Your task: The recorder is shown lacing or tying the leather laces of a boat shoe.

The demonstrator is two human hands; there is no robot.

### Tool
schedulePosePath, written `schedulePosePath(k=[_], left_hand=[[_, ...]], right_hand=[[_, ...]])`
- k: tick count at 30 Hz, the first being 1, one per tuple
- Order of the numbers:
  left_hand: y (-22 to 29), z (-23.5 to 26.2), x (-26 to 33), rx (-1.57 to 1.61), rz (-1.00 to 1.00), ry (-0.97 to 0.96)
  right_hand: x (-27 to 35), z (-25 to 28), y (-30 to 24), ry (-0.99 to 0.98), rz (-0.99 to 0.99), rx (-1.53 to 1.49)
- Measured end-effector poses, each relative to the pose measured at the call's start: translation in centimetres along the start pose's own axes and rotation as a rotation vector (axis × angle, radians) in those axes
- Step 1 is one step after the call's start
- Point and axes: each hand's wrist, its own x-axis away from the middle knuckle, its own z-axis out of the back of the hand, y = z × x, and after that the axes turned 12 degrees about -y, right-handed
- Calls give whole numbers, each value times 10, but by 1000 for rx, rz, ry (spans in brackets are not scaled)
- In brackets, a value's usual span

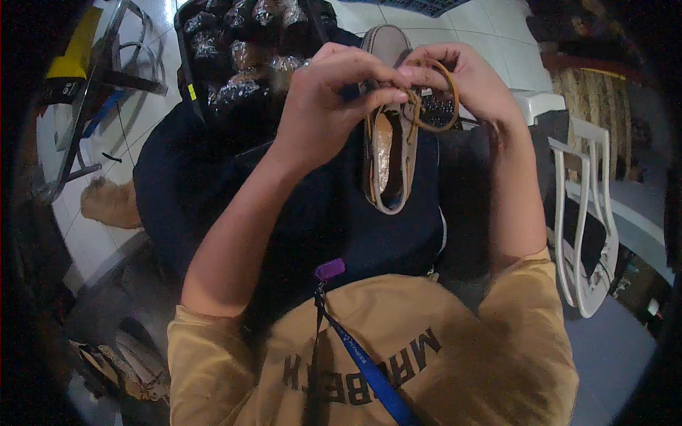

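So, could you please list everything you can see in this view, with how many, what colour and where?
sandal: one, tan and grey, centre, held over the lap
strap: one, tan loop on the sandal, in the fingers of both hands
wrapped bundles: several, dark and shiny, in a black crate at top centre
plastic chair: one, white, at right
metal frame: one, grey, upper left
furry thing: one, tan, on the tiled floor at left
sandals: a few, patterned, lower left floor
lanyard: one, blue with a purple clip, on the chest
shirt: one, mustard yellow, bottom
left hand: one, pinching the strap
right hand: one, holding the strap loop
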Motion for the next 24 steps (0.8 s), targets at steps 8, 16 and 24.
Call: schedulePosePath(k=[8,16,24], left_hand=[[-8,5,-4,-17,2,-29],[-9,6,-4,-54,-15,-67],[-9,10,-4,-85,7,-106]], right_hand=[[-3,20,3,11,-63,145],[-16,10,-16,-44,112,34],[-20,14,-24,-112,10,124]])
